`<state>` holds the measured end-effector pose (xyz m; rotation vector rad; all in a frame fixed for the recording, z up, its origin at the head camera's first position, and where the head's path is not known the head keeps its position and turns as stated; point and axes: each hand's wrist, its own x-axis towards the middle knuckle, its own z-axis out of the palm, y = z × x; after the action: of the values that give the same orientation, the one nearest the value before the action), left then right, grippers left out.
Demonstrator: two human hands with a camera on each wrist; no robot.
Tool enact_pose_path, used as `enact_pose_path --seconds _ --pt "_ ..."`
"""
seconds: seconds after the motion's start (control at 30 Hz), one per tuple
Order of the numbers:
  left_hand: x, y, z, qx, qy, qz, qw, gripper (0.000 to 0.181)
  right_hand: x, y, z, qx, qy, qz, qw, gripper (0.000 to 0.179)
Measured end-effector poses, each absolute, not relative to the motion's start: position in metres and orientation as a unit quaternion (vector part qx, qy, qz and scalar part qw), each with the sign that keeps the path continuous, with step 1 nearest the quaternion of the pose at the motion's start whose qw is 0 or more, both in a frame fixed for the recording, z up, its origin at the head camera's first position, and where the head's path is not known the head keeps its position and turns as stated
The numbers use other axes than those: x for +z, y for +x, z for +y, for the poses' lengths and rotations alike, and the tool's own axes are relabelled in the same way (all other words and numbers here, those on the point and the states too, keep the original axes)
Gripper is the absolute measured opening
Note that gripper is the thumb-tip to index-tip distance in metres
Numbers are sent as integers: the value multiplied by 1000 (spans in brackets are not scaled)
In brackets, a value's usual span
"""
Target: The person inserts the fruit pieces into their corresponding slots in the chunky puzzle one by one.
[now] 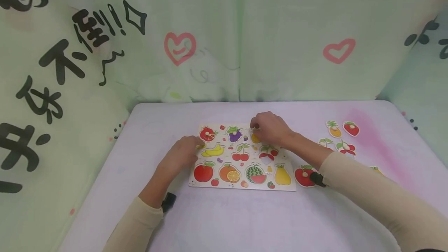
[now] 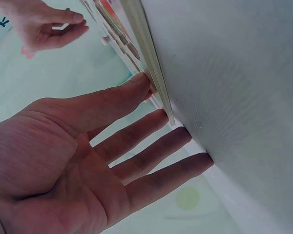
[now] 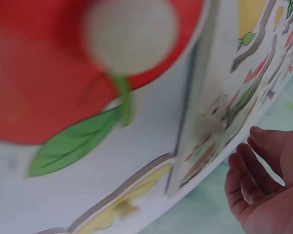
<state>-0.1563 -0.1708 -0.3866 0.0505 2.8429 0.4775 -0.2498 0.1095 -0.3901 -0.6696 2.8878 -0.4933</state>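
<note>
Yellow fruit shape (image 1: pixel 255 139) just nearside of loosely curled right hand (image 1: pixel 269 127), no grip visible; white rectangular fruit board (image 1: pixel 255 186) runs left-right; left hand (image 1: pixel 180 153) straight-fingered, at its left edge.

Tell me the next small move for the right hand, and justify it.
I'd probably move the right hand to the flat red apple-shaped piece and pinch its round white knob: the hand appears to hold nothing, that piece lies beside the white rectangular fruit-print board, and the left hand touches the board's left edge.
</note>
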Motion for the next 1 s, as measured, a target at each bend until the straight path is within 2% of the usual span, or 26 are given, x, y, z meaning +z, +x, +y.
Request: enact_pose_path --seconds 1.0 --pt "-387 -154 -173 180 23 974 132 61 -385 -245 264 -153 -93 983 42 33"
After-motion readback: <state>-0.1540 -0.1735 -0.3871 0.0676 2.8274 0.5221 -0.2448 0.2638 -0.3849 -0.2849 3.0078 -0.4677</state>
